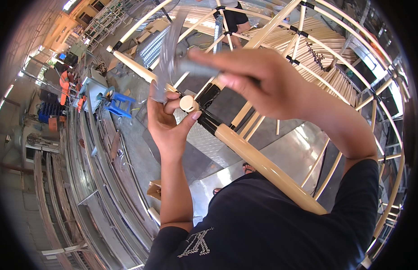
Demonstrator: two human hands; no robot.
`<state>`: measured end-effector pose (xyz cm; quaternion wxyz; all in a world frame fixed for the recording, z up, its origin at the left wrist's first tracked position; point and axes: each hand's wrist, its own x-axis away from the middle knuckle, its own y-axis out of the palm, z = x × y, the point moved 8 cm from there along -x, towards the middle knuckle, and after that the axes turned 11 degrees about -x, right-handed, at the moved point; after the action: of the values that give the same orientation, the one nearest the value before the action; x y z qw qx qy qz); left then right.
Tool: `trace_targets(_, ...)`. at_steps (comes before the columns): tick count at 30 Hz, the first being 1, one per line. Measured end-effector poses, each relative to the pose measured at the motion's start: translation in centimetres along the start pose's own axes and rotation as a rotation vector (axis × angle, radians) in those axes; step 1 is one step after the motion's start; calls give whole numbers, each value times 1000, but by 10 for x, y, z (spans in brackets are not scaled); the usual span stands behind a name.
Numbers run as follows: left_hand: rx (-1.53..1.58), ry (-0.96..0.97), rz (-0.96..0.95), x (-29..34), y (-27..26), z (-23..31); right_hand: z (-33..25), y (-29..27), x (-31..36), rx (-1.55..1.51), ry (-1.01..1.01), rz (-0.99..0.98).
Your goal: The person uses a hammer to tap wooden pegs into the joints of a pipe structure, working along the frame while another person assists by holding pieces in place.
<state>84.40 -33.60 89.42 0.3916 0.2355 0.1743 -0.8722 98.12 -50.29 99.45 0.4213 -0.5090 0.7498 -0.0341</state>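
Note:
My left hand pinches a cream-coloured round end cap between thumb and fingers. The cap sits at a black joint where cream tubes meet. From that joint a thick cream tube slants down to the right, close to my body. Above it, my right hand is closed round the grey handle of a hammer. The hammer's long metal head is smeared by motion, with its lower end close to my left fingers. Whether it touches the cap I cannot tell.
Cream tubes with black connectors form a curved frame ahead and to the right. Long metal bars lie at the left, near a blue stool. Stacked cream tubes and another person are farther off.

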Motion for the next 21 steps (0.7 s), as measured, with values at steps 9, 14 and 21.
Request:
trace_targets(9,-23,-3,-2,2,3,3,-1,-8,9,90,-17,31)
trace_targets(14,-28,-30,2,3,2,1,13,-18,14,150,-73,72)
trace_targets(21,-33,-16,-4,0,2,2,16,-2,18,179,-57,-52)
